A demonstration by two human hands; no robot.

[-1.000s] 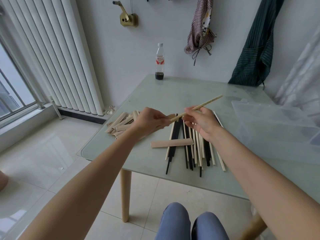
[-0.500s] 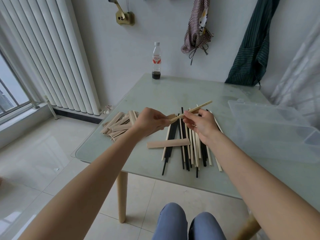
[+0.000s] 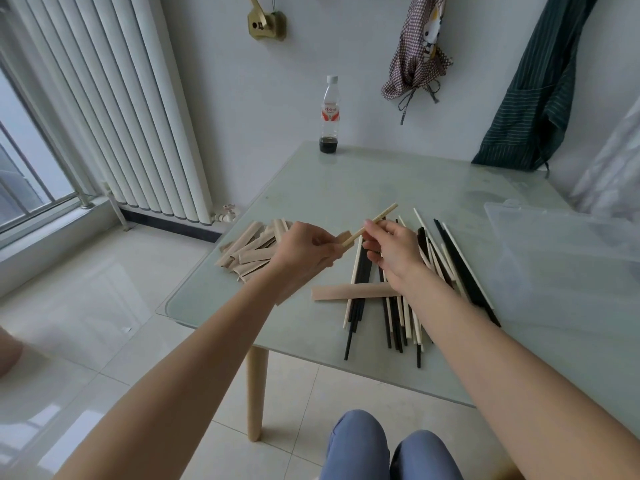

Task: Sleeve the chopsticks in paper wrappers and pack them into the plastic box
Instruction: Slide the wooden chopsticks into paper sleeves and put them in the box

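Observation:
My left hand (image 3: 304, 251) grips a brown paper wrapper (image 3: 343, 237), whose open end peeks out by the thumb. My right hand (image 3: 393, 249) pinches a pale wooden chopstick (image 3: 379, 218) whose lower end sits in the wrapper's mouth; its upper end points up and right. Beneath the hands lies a loose pile of black and pale chopsticks (image 3: 398, 306) on the glass table (image 3: 363, 188). One filled wrapper (image 3: 349, 292) lies across the pile. A heap of empty wrappers (image 3: 247, 249) sits left of my left hand. The clear plastic box (image 3: 568, 258) stands at the right.
A bottle with dark liquid (image 3: 329, 116) stands at the table's far edge. A white radiator (image 3: 114, 109) lines the left wall. Aprons (image 3: 540, 81) hang on the wall behind. My knees (image 3: 391, 448) are under the near table edge, beside a wooden table leg (image 3: 256, 393).
The chopstick has slid further into the wrapper, so less of it sticks out past my right hand. Both hands have stayed above the pile.

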